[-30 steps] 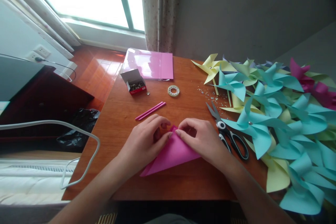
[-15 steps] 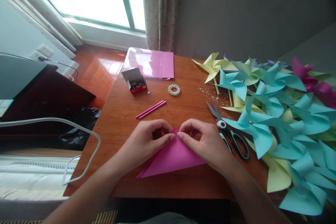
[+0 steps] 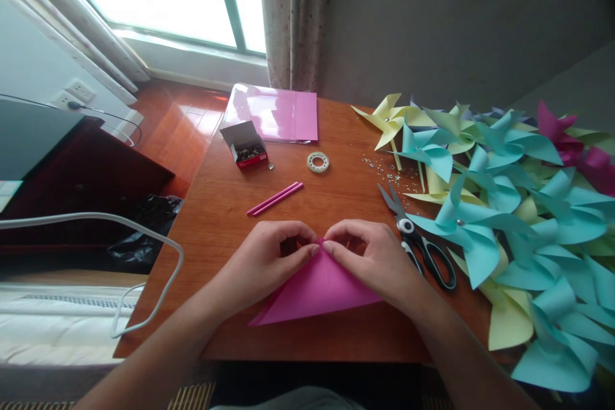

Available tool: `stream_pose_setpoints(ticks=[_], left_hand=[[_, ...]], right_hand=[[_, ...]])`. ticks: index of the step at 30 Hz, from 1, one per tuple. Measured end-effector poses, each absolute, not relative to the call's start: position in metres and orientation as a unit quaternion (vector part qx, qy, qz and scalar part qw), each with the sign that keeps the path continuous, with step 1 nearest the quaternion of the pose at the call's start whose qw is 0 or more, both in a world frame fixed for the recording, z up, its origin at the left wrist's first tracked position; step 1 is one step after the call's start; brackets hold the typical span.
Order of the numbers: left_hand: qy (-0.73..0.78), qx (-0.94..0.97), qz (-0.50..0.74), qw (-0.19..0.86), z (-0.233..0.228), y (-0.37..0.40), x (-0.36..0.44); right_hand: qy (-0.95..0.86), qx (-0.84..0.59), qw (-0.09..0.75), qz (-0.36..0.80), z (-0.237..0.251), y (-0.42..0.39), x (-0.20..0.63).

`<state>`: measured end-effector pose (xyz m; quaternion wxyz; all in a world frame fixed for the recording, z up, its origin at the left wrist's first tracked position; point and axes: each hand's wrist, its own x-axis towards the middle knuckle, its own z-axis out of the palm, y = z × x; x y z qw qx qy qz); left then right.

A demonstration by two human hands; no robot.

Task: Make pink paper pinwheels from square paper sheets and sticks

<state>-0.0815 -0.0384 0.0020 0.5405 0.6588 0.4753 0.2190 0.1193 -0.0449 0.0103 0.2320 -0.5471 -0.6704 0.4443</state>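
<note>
At the far left a white cable (image 3: 144, 237) loops beside the edge of the wooden worktop (image 3: 225, 218). Toward the back of the worktop lies a small open box of brass fasteners (image 3: 246, 146), with a stack of pink paper sheets (image 3: 278, 114) just behind it. Nearer the person, two pink straws (image 3: 275, 198) lie side by side, and a roll of clear tape (image 3: 318, 162) sits a little to their right.

In the front middle, the left hand (image 3: 262, 262) rests on the folded pink paper triangle (image 3: 317, 291), its fingers (image 3: 307, 250) curled and pinched shut on the top corner of the sheet. The triangle lies flat on the worktop near the front edge, its point between the two hands. The right hand (image 3: 377, 259) meets the left at that same corner, its fingers (image 3: 331, 246) also closed on the paper tip, the two sets of fingertips almost touching.

Just right of the right hand, black-handled scissors (image 3: 418, 240) lie with blades apart. Beyond them a heap of paper pinwheels (image 3: 504, 205), mostly teal and yellow with some magenta, covers the right side.
</note>
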Motion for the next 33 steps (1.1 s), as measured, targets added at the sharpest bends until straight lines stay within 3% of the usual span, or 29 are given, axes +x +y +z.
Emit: stream_pose_setpoints(ticks=[33], left_hand=[[0.471, 0.689, 0.205, 0.512, 0.0006, -0.0368, -0.0798]], right_hand=[[-0.652, -0.535, 0.22, 0.49, 0.0078, -0.0434, 0.1231]])
